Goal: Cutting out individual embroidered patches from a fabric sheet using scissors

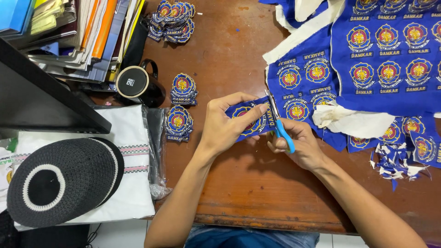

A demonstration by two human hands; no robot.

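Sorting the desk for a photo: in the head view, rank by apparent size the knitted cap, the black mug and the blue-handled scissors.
1. Knitted cap, though nearest the camera.
2. Black mug.
3. Scissors, partly hidden in the right hand.

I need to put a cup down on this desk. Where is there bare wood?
Bare table lies along the near edge below the left hand and right hand, and at the top between the patch stacks and blue fabric. The right side and the mug corner are crowded.

A clear plastic bag (154, 151) wraps the folded white cloth at my left. The black mug (138, 85) behind it has a small white square label (130, 82).
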